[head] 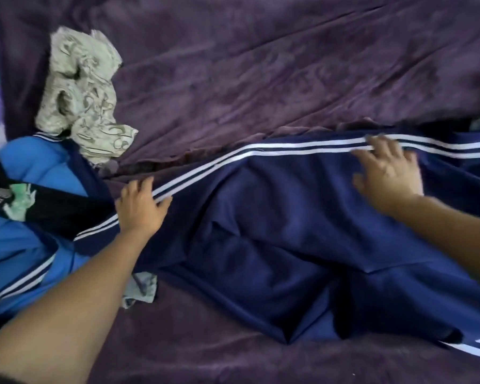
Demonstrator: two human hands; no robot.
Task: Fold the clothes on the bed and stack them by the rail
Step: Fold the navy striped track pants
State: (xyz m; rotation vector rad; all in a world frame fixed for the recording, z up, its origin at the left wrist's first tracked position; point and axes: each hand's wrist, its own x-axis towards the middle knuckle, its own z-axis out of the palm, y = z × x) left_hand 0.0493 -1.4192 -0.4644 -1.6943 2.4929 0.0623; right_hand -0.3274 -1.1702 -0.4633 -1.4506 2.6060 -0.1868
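Left: blue jacket heap (25, 245), patterned cloth (83, 106) above it. Centre: navy track trousers (275, 231) across the purple blanket (261, 65); our left hand (140, 207) and right hand (388, 167) press their striped far edge, fingers spread flat. Blanket runs wide beyond.

Navy track trousers (275, 231) with white side stripes were laid across the purple bed cover (261, 65). The left grip (140, 207) and right grip (388, 167) were placed flat on the striped edge, fingers extended. A crumpled patterned garment (86, 98) and a blue garment (25, 245) were located at the left.
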